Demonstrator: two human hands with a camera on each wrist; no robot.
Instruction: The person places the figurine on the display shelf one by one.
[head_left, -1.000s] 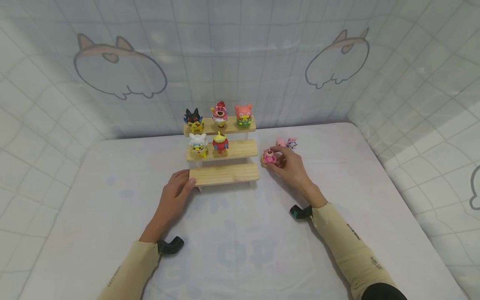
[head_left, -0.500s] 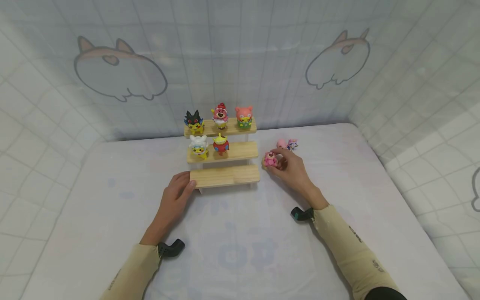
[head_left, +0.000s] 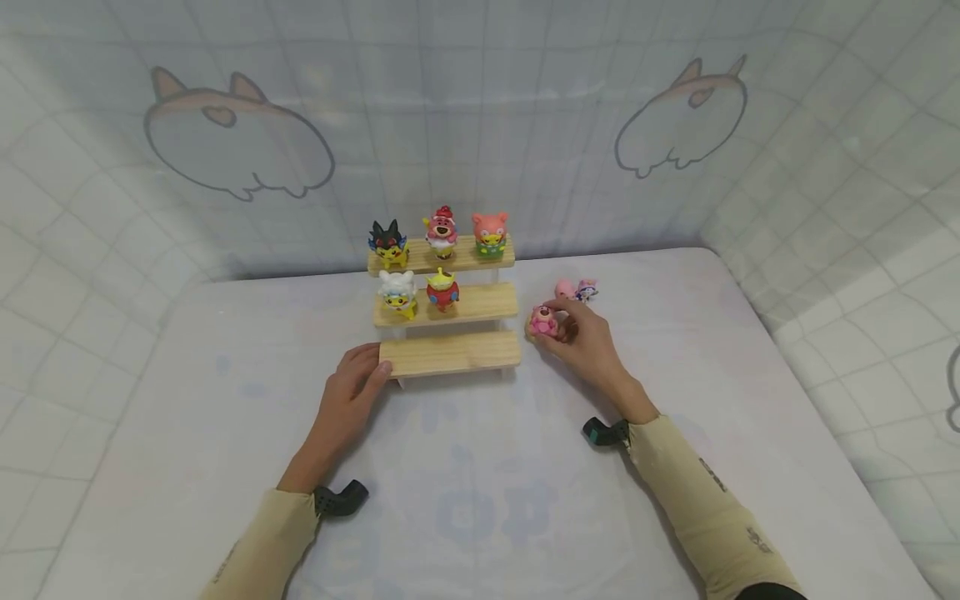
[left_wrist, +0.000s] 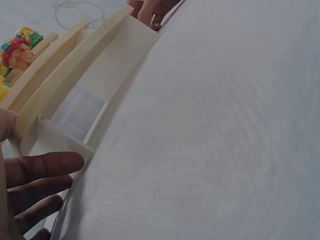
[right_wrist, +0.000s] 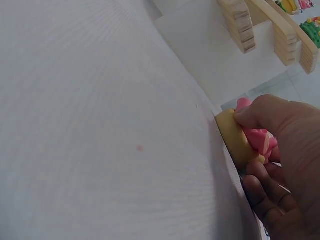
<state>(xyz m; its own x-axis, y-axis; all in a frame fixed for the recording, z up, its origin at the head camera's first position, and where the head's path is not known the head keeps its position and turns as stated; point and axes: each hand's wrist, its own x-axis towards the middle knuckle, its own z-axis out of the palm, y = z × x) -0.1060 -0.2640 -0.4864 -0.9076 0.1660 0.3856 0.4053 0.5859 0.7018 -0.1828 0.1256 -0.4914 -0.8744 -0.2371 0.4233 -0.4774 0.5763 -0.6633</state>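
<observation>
A three-tier wooden display stand (head_left: pixel 450 354) with white side supports stands at centre. My left hand (head_left: pixel 351 385) rests at the left end of its lowest step, the thumb (left_wrist: pixel 7 124) touching the wood; in the left wrist view the other fingers extend straight beside the support. To the right of the stand, my right hand (head_left: pixel 588 337) pinches a pink bear figurine (head_left: pixel 543 321) between thumb and fingers. The figurine's round yellow base (right_wrist: pixel 235 140) sits right at the tablecloth, tilted in the right wrist view.
On the top step stand a black-eared figurine (head_left: pixel 388 243), a red-hatted bear figurine (head_left: pixel 442 233) and a pink-hooded one (head_left: pixel 490 235). The middle step bears a white-hooded figurine (head_left: pixel 398 293) and a red one (head_left: pixel 442 292). Two small figurines (head_left: pixel 587 290) lie beyond my right hand.
Both hands keep their places and hold. The whole head view has shifted slightly; the pink bear figurine sits a touch further right and nearer than before.
</observation>
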